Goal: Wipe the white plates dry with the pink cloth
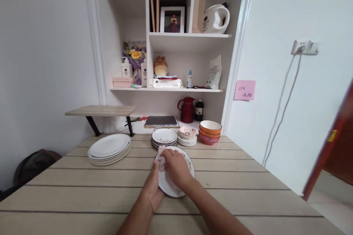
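Observation:
A white plate (171, 186) with a dark rim and small printed flowers is held tilted above the wooden table. My left hand (152, 187) grips its left edge, thumb along the rim and the other fingers hidden beneath. Bunched in my right hand (176, 165) is a pale pink cloth (161, 159), pressed against the upper left of the plate's face. My right fingers are closed on the cloth. Just behind the plate stands a stack of similar flowered plates (164, 136).
Large white plates (110, 146) are stacked at left, near a small raised shelf (100, 110). Small dishes (187, 132) on saucers and stacked orange and red bowls (210, 128) stand back right. Behind them are a laptop (161, 120) and a red jug (187, 110).

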Motion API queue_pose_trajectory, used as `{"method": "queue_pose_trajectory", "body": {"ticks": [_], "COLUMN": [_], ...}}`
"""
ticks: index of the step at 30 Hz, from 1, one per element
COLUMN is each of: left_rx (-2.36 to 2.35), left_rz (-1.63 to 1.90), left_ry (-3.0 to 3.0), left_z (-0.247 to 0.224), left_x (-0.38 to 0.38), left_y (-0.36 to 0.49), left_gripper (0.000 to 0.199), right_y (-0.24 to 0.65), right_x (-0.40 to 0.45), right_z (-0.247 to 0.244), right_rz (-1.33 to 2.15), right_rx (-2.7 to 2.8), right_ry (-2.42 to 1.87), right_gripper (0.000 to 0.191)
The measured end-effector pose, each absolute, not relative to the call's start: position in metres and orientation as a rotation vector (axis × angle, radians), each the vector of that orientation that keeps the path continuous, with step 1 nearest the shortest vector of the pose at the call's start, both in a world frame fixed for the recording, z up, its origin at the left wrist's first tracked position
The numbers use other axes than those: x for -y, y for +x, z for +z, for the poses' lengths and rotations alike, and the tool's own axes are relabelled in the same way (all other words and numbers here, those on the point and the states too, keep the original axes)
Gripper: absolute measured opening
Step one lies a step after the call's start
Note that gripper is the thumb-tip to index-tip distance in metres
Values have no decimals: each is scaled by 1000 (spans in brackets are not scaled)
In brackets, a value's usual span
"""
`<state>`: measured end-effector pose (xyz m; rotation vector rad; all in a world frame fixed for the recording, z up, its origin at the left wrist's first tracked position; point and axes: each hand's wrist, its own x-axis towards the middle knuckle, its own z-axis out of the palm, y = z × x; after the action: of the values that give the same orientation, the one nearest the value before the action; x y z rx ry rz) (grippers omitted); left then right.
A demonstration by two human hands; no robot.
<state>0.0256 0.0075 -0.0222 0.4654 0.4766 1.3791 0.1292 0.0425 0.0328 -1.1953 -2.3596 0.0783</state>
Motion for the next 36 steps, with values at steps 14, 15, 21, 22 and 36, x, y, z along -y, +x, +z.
{"method": "queue_pose_trajectory", "body": {"ticks": [14, 15, 21, 22, 36], "left_rx": [-452, -450, -472, -481, -353], "left_rz": [1300, 1311, 1348, 1341, 1274], "left_ry": [475, 473, 486, 492, 521], "left_z": [-28, -28, -30, -29, -35], "left_x": [-7, -8, -8, -8, -12], "left_y": [25, 25, 26, 25, 22], "left_gripper": [71, 70, 69, 69, 75], "right_y": [206, 213, 215, 209, 143], "right_x": [2, 1, -25, -31, -24], "right_z": [10, 8, 8, 11, 18], "right_rz": [348, 296, -25, -51, 305], "right_rx": [2603, 2604, 2507, 2473, 2470], "right_ry": [-851, -911, -1136, -1154, -871], "right_gripper": [36, 35, 39, 38, 41]}}
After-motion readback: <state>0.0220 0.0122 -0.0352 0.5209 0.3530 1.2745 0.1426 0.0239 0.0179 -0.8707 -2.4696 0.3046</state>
